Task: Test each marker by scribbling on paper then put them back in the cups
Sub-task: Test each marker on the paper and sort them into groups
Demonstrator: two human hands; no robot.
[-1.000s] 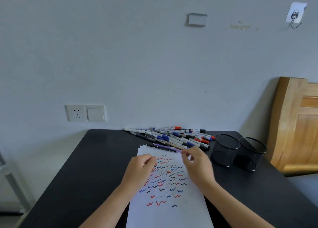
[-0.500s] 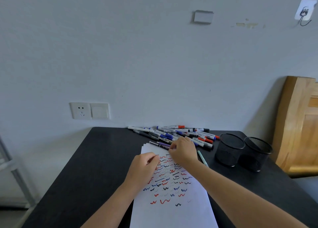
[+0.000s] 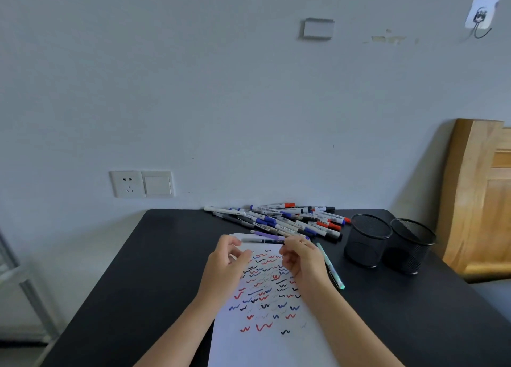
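I hold a dark marker with a grey end [image 3: 262, 240] level above the top edge of the white paper [image 3: 265, 336], which is covered in red, blue and black scribbles. My left hand [image 3: 225, 264] pinches the marker's left end and my right hand [image 3: 302, 261] pinches its right end. Just behind it a purple marker [image 3: 265, 233] lies on the paper's top edge. A pile of several markers [image 3: 279, 219] lies at the back of the black table [image 3: 132, 283]. Two black mesh cups [image 3: 367, 239] [image 3: 412, 246] stand to the right, and no marker shows in either.
A teal pen [image 3: 330, 268] lies on the table between the paper and the nearer cup. A wooden board [image 3: 478, 200] leans against the wall at the right. A wall socket and switch [image 3: 142, 184] sit above the table's left rear corner.
My right hand reached to the markers at the paper's top, took one, and drew back. Both hands now hold it over the paper. The teal pen now lies right of the paper.
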